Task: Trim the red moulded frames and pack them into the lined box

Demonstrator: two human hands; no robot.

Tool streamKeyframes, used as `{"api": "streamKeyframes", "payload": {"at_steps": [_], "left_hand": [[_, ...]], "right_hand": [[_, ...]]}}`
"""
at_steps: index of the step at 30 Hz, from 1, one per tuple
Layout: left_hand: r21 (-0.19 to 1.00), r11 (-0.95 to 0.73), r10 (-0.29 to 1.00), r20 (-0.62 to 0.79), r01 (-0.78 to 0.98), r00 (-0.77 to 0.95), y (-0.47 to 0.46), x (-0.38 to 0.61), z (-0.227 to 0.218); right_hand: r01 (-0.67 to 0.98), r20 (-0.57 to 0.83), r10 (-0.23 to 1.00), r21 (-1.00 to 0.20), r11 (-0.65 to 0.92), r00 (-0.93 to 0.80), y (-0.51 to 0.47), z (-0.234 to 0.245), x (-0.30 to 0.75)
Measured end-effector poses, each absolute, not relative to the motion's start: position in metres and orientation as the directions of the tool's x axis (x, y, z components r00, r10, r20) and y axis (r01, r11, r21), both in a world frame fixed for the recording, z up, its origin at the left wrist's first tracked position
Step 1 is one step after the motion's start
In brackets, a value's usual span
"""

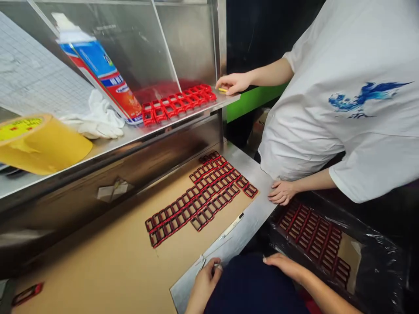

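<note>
- The person's left hand [204,281] is at the near edge of the steel surface [253,213]. Its grip is curled tight, thumb and fingertips pinching a small pale object [216,265]; I cannot make out what that object is
- The right hand [284,264] lies just off that near edge on dark blue cloth [252,283], fingers straight and close together, the grip slack and holding nothing
- A brown cardboard sheet [114,261] covers most of the surface, and on it a grid of red frames [203,194] runs slantwise toward the far right corner, well apart from both hands
- A white pen [233,225] lies between the grid and the left hand, by the cardboard's edge where the bare steel begins
- A co-worker in a white T-shirt [343,109] stands at the right edge. The co-worker's lower hand [282,192] rests flat on the right edge, near the end of the grid. The co-worker's upper hand [233,83] is on the right end of the shelf [108,146] above, fingertips on a small yellow thing [223,90]
- The shelf also carries a shorter strip of red frames [178,104], a tilted spray can [101,74], white gloves [94,118] and, toward its left end, a roll of yellow tape [36,144]
- Past the right edge and lower down, a black bag [376,261] holds dark red frames on card [314,239]
- A lone red piece [28,293] lies at the near left corner
</note>
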State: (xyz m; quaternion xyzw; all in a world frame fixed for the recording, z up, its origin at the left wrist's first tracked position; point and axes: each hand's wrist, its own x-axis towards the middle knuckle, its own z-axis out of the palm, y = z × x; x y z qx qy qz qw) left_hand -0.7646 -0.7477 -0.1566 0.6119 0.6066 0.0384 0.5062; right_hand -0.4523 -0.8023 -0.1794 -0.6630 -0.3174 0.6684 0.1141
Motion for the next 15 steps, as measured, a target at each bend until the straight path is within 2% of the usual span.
{"api": "streamKeyframes", "payload": {"at_steps": [4,7,11,14,15], "left_hand": [[0.65,0.345,0.77,-0.609,0.677,0.192,-0.754,-0.757,-0.158],[0.66,0.39,0.747,-0.634,0.643,0.198,-0.754,-0.753,-0.163],[0.712,0.447,0.736,-0.637,0.542,0.23,-0.765,-0.747,-0.157],[0.774,0.47,0.763,-0.598,0.424,0.246,-0.778,-0.737,-0.136],[0.795,0.471,0.781,-0.577,0.381,0.24,-0.779,-0.735,-0.128]], "right_hand": [[0.391,-0.72,0.693,-0.625,-0.675,0.046,-0.782,-0.183,-0.443],[0.473,-0.631,0.774,-0.664,-0.579,0.061,-0.758,-0.182,-0.446],[0.527,-0.514,0.85,-0.757,-0.386,-0.117,-0.736,-0.171,-0.47],[0.51,-0.461,0.827,-0.821,-0.258,-0.323,-0.733,-0.163,-0.495],[0.458,-0.464,0.805,-0.845,-0.276,-0.37,-0.732,-0.162,-0.504]]}}
